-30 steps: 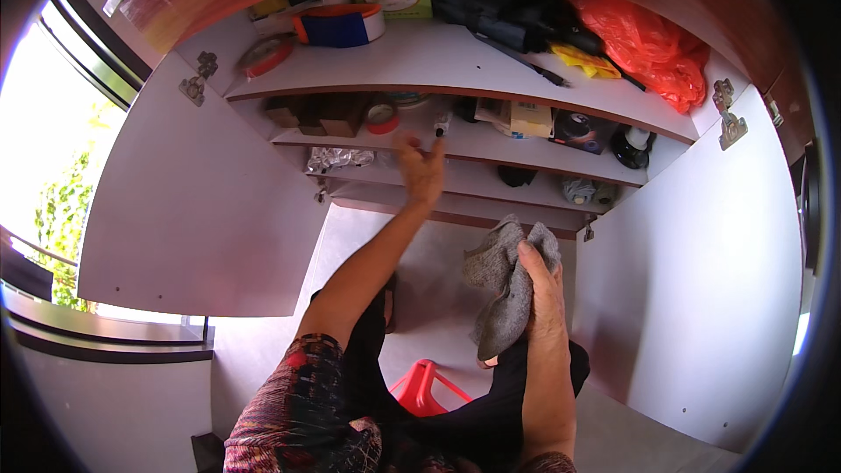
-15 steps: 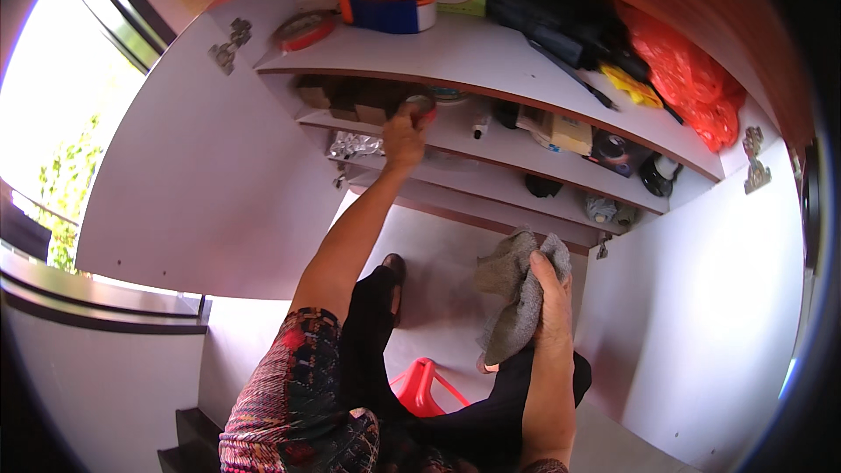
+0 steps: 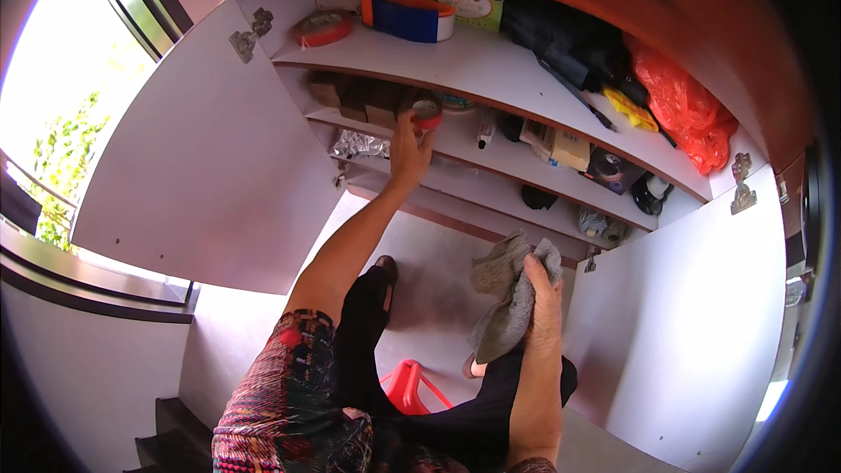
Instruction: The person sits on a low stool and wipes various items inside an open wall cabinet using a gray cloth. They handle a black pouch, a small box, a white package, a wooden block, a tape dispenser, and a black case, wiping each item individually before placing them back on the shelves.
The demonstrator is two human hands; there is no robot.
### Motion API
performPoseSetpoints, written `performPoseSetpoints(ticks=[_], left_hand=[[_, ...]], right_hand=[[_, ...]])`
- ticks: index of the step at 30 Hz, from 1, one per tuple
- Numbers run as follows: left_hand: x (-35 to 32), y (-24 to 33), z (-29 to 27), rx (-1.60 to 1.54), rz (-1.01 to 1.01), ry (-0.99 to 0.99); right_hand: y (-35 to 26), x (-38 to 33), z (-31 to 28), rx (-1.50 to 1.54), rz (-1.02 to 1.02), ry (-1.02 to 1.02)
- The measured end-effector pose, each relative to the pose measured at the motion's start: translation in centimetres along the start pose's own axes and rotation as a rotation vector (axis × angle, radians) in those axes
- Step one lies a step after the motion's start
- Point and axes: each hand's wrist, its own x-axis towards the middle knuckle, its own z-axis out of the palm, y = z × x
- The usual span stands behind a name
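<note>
My left hand [image 3: 408, 153] reaches to the second shelf of an open cabinet, its fingers closed on a roll of red tape [image 3: 427, 120]. The roll's round opening faces up. Just left of it, brown boxes [image 3: 355, 103] sit on that shelf. My right hand [image 3: 545, 305] grips a folded grey cloth [image 3: 505, 315] lower down, in front of the cabinet, thumb on top. The cloth hangs loosely from the fingers.
White cabinet doors stand open at left [image 3: 206, 166] and right [image 3: 674, 307]. The top shelf [image 3: 491, 54] bears another red tape roll [image 3: 322, 28], a black umbrella [image 3: 569, 35] and a red plastic bag [image 3: 679, 96]. A red stool [image 3: 406, 385] stands between my legs.
The view has shifted slightly. My left hand still holds the tape roll, whose opening shows more now. My right hand keeps the cloth in nearly the same pose.
</note>
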Motion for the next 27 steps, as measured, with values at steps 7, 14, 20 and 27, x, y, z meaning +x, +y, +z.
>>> performPoseSetpoints(ticks=[7,14,20,27], left_hand=[[1.4,6.5,-5.5,-0.012,0.374,0.144],[12.8,10.2,-5.3,0.406,0.611,0.107],[17.3,10.6,-3.4,0.795,0.500,-0.162],[17.3,9.3,-4.7,0.760,0.666,-0.199]], right_hand=[[0.8,0.6,-0.2,-0.044,-0.020,-0.048],[1.0,1.1,0.8,0.029,0.011,-0.041],[0.6,1.7,0.9,0.042,0.050,-0.056],[0.4,1.3,0.9,0.058,0.050,-0.099]])
